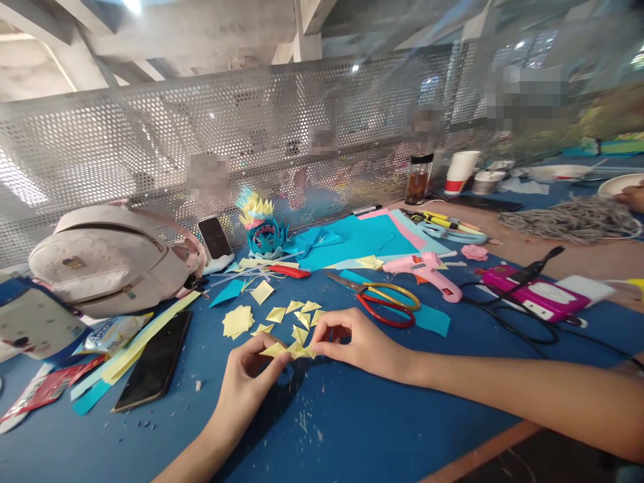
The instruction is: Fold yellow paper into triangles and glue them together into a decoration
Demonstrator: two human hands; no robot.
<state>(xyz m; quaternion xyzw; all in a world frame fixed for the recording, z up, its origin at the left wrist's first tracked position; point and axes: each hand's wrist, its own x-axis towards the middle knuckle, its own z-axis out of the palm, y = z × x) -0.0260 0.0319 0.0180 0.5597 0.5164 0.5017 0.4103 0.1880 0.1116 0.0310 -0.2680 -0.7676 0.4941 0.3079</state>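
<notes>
Pinched between thumb and forefinger, my left hand holds one end of a small folded yellow paper piece, while my right hand pinches its other end; both grips are closed on it, the remaining fingers curled clear so the folds stay in sight. I hold the piece just above the blue table, low and close to me, which keeps it steady between the two hands. Loose yellow folded pieces lie scattered just beyond it, within easy reach of either hand. Scissors with red and yellow handles rest near my right hand, and a pink glue gun lies farther back on that side. A black phone lies flat to my left, apart from the paper. A finished teal and yellow paper figure stands upright at the back.
</notes>
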